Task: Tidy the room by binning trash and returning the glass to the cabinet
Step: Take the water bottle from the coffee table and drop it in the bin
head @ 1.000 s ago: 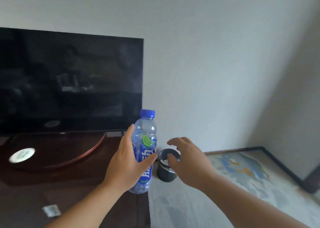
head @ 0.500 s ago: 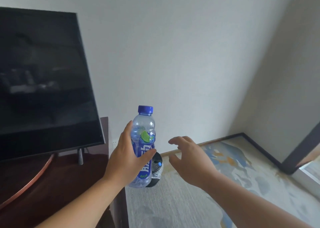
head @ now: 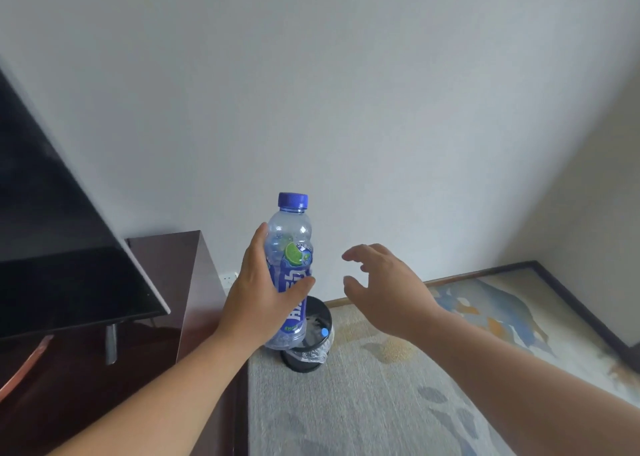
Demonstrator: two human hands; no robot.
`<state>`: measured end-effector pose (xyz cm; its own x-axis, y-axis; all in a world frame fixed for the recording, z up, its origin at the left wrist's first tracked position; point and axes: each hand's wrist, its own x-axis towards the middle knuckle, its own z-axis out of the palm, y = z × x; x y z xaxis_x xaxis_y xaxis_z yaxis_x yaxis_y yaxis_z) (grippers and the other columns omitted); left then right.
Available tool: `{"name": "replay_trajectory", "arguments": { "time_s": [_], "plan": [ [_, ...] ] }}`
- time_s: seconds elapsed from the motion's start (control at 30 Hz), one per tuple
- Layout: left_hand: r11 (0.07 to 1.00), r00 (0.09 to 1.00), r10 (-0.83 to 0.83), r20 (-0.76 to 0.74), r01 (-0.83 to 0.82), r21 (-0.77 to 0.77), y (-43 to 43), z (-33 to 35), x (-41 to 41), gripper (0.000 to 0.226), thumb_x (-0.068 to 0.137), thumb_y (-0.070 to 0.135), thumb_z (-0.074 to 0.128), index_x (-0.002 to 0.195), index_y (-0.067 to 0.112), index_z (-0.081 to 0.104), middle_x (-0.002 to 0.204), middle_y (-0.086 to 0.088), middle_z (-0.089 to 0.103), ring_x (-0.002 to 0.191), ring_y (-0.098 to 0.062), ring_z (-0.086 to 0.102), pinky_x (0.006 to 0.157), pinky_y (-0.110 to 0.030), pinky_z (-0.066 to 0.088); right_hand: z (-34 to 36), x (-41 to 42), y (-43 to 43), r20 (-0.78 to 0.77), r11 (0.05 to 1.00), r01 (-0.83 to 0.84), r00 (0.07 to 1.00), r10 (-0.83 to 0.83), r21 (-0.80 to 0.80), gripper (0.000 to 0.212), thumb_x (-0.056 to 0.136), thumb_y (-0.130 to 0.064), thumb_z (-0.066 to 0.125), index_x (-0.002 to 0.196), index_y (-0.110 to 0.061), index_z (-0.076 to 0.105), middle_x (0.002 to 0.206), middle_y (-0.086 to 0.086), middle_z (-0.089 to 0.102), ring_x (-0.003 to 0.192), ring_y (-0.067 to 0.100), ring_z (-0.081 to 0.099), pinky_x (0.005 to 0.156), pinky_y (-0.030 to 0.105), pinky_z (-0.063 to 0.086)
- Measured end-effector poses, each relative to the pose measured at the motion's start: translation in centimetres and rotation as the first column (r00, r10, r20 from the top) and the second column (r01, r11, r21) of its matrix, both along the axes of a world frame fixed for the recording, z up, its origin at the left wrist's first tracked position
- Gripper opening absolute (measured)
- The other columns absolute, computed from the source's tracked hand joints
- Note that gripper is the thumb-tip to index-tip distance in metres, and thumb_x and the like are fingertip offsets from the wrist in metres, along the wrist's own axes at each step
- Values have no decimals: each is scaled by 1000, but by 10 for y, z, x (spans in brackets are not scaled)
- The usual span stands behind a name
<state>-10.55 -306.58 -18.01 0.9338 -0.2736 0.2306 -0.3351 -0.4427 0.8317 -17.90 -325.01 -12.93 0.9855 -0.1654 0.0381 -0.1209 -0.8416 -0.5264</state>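
Note:
My left hand [head: 260, 296] grips a clear plastic bottle [head: 290, 244] with a blue cap and a blue label, holding it upright. The bottle hangs above a small black bin [head: 311, 355] lined with a clear bag, which stands on the carpet by the wall. A blue bottle cap shows inside the bin. My right hand [head: 384, 282] hovers to the right of the bottle with fingers spread and loosely bent, holding nothing. No glass is in view.
A dark wooden cabinet [head: 162, 282] stands at the left with a black television [head: 59, 247] on it. A patterned grey carpet [head: 398, 386] covers the floor, bordered by a dark strip along the right wall. A wall socket [head: 229, 278] sits beside the cabinet.
The view has swung right, so the television and cabinet slid left. The bottle in my left hand now hangs over the bin. My right hand stays open beside it.

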Motion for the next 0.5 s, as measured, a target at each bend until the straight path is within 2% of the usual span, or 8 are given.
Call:
{"name": "replay_trajectory", "arguments": {
  "time_s": [0.13, 0.23, 0.27, 0.4, 0.5],
  "plan": [
    [1000, 997, -12, -78, 11, -17, -15, -25, 48, 92, 72, 37, 79, 142, 36, 20, 136, 9, 46, 116, -8, 54, 92, -36, 52, -20, 48, -15, -51, 1000, -11, 999, 12, 13, 38, 91, -34, 49, 128, -29, 49, 130, -10, 49, 97, 9, 60, 83, 30, 49],
    [1000, 993, -10, -117, 7, -23, -29, -48, 91, 78, 73, 28, 79, 132, 35, 29, 125, 13, 50, 105, 1, 56, 80, -17, 48, -38, 87, -27, -91, 1000, 8, 996, -7, 12, 37, 91, -34, 49, 128, -29, 49, 130, -10, 49, 97, 9, 59, 84, 31, 49],
    [1000, 992, -7, -129, 4, -23, -34, -57, 105, 75, 73, 26, 79, 129, 38, 30, 122, 13, 51, 102, 1, 57, 77, -15, 46, -44, 100, -31, -104, 1000, 17, 994, -16, 10, 37, 91, -34, 49, 128, -30, 49, 130, -10, 49, 97, 8, 59, 84, 31, 49],
    [999, 977, -31, -211, 35, 14, -51, -91, 163, 65, 72, 25, 76, 113, 47, 30, 113, 14, 53, 100, -10, 59, 82, -34, 52, -64, 150, -47, -192, 998, 63, 980, -58, 16, 37, 91, -34, 48, 127, -31, 48, 130, -12, 48, 98, 5, 59, 82, 28, 49],
    [997, 963, -55, -265, 65, 30, -63, -112, 198, 65, 72, 27, 76, 113, 48, 30, 111, 15, 52, 98, -8, 60, 82, -39, 54, -75, 183, -58, -216, 996, 86, 973, -79, 22, 36, 91, -32, 48, 128, -30, 48, 130, -11, 48, 98, 2, 57, 84, 27, 48]
  ]
}}
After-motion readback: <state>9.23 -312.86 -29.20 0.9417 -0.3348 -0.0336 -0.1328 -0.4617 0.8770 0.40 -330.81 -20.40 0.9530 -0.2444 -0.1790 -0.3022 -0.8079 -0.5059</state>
